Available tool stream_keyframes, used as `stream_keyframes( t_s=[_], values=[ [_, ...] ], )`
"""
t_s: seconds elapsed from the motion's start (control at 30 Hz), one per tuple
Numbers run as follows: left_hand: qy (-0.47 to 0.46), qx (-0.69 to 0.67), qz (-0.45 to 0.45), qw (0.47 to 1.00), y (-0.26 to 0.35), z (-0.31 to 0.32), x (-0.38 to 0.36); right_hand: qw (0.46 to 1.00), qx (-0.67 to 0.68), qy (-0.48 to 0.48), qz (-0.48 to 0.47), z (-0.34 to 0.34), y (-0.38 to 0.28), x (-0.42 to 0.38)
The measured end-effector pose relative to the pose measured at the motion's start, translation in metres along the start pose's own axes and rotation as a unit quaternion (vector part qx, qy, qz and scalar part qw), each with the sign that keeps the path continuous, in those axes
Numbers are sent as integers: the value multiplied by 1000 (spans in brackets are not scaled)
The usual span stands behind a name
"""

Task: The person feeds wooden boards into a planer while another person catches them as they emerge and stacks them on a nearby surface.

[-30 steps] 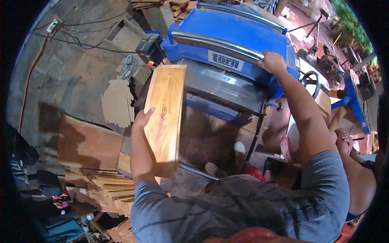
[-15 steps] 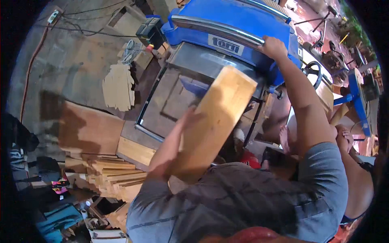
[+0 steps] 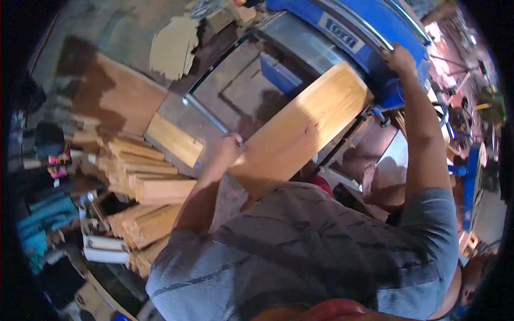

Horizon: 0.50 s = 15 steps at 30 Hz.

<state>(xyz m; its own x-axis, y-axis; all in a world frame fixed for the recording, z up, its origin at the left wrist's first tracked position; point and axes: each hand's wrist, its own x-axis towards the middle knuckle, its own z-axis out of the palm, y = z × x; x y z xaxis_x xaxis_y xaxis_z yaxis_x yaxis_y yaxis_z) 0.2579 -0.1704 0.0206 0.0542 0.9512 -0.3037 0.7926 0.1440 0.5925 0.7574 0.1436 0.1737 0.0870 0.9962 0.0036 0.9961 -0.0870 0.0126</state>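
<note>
My left hand (image 3: pixel 229 147) grips the near end of a light wooden board (image 3: pixel 308 124), which slants up and to the right across the steel table of the blue planer (image 3: pixel 375 29). My right hand (image 3: pixel 399 58) is stretched out and closed on the chrome bar along the planer's top edge. The board's far end lies just below that hand. My grey shirt fills the lower part of the view.
A pile of cut wooden boards (image 3: pixel 147 184) lies on the floor to the left. A brown sheet of plywood (image 3: pixel 115 96) rests behind it. Cluttered items sit at the far left, and another person's bare feet (image 3: pixel 375 184) show at the right.
My left hand swung the board from upright at the planer's left side across to the right, laying it slanted over the table. My right hand stayed on the chrome bar. The view tilted.
</note>
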Motion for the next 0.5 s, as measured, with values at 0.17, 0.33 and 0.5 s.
stream_keyframes(
  t_s=[0.17,0.33,0.5],
  values=[
    [53,-156,-69,984,-51,3,-72,998,-42,8,-52,10,9,17],
    [106,-293,-158,937,-49,26,-80,998,-33,25,-40,12,8,17],
    [241,-734,-129,622,-16,27,-69,999,-33,8,-18,14,12,14]
  ],
)
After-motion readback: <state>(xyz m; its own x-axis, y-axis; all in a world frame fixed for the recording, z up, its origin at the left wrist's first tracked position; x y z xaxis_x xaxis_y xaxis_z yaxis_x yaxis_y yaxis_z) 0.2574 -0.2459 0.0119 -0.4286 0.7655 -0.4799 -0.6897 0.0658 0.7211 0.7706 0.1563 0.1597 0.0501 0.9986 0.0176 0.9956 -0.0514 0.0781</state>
